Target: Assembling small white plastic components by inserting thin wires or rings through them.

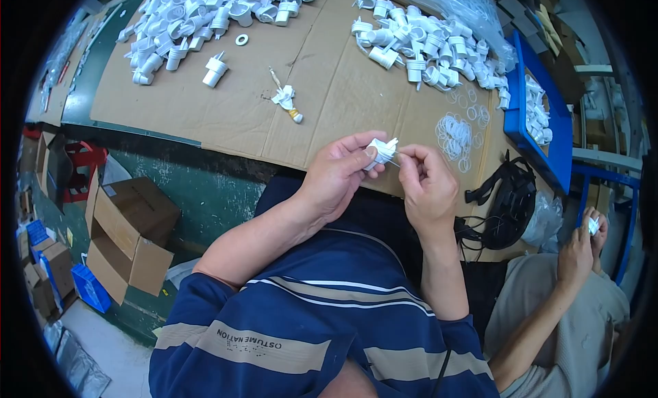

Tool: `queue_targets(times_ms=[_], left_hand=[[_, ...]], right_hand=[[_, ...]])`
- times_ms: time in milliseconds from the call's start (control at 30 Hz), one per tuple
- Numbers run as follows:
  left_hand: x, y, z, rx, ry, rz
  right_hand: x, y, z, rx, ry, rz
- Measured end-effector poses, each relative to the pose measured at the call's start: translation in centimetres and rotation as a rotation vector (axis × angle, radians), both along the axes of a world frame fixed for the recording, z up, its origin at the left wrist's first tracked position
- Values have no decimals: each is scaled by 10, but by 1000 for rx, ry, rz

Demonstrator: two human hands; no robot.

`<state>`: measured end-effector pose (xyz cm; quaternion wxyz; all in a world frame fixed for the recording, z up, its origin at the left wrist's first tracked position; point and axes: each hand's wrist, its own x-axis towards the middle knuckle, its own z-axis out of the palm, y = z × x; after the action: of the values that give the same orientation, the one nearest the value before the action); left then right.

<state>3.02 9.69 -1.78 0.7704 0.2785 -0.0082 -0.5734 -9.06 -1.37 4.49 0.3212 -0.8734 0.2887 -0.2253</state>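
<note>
left hand (343, 168) grips a white fitting (381, 153) over the near edge of the cardboard (329, 117); right hand (432, 182) pinches beside it, possibly on a ring. piece judged unfinished; loose rings (454, 134), heaped fittings (439, 45) remain.

The left grip (336, 170) holds a white plastic part (384, 151); the right grip (430, 182) pinches a thin strand (394, 164) beside it.

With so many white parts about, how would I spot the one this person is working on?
Start at the big cardboard work surface, then move to its edge nearest the striped blue shirt. There the left hand holds a small white part, the right hand close beside it. Unlike those in the left pile, right pile and blue bin, it is in this person's grip.
</note>
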Motion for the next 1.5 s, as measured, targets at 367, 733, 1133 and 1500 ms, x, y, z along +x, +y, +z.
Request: queue_targets(times_ms=[367,733,1133,1500], left_hand=[[-6,3,12,-127,351,-51],[-7,2,7,-333,383,-141],[-4,7,5,-318,162,-170],[10,14,15,-219,-260,-134]], right_hand=[[2,2,-10,-212,-103,-25],[4,10,-11,149,-323,-164],[8,12,-4,22,-239,-208],[2,0,-8,-40,-375,11]])
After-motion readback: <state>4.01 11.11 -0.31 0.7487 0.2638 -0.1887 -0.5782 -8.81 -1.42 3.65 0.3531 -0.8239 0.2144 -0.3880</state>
